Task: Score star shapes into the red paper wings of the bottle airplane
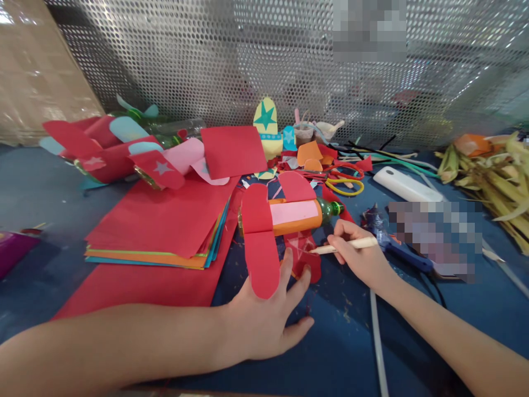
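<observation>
A craft plane made from a green plastic bottle (326,210) lies on its side, wrapped in orange and pink paper (295,212). Long red paper wings (261,264) cross its body. A faint star outline shows on the red flap (303,251) nearest me. My left hand (262,317) lies over that flap with fingers spread, two fingertips pressing on it; the red wing covers part of the hand. My right hand (366,262) pinches a cream-coloured pen (357,244), its tip at the star outline.
Stacked coloured paper (157,226) lies left, below finished bottle planes (119,154). Behind are yellow-handled scissors (345,187) and paper scraps (309,154). A white glue-gun-like stick (407,184), a blue glue gun (397,245) and dried husks (491,182) lie right. A perforated metal panel (198,60) stands behind.
</observation>
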`<act>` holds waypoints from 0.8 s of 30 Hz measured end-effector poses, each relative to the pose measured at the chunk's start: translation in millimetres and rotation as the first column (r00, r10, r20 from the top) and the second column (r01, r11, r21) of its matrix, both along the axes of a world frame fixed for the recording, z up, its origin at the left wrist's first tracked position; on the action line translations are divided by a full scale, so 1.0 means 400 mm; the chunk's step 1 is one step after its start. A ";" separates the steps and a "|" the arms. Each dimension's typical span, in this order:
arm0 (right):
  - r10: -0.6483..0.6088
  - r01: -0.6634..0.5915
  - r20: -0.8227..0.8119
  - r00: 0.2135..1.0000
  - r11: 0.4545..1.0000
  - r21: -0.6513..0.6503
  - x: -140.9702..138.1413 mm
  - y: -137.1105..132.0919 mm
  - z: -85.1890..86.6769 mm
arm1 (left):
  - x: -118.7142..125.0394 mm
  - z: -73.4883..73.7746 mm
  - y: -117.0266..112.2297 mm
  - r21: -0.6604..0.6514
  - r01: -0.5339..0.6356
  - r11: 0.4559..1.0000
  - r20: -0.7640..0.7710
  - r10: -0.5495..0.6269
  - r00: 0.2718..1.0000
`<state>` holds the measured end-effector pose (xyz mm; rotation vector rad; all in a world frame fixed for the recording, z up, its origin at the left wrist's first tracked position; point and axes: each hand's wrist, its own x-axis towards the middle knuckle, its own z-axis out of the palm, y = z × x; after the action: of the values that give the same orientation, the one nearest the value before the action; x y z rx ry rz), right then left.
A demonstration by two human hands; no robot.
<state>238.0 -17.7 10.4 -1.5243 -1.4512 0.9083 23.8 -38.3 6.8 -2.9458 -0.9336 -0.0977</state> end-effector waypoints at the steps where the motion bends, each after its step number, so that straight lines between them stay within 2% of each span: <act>1: 0.004 -0.004 -0.003 1.000 1.000 0.000 0.000 -0.001 0.000 | 0.000 0.000 0.000 -0.005 -0.002 1.000 -0.002 0.002 1.000; 9: -0.011 0.011 -0.031 0.999 1.000 -0.007 0.001 0.000 -0.002 | -0.001 0.004 -0.004 -0.044 -0.021 0.999 -0.007 0.020 1.000; 13: -0.028 0.028 -0.033 0.999 1.000 0.008 0.002 -0.001 -0.004 | -0.001 0.003 -0.002 -0.028 -0.019 0.999 -0.001 0.019 1.000; 24: 0.026 -0.026 -0.007 1.000 0.999 0.028 -0.002 0.002 0.002 | -0.001 0.001 -0.002 0.019 0.010 1.000 -0.017 -0.009 1.000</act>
<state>237.1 -16.8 11.2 -1.4831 -1.4762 0.9042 23.5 -39.2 7.1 -2.9294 -0.9118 -0.0811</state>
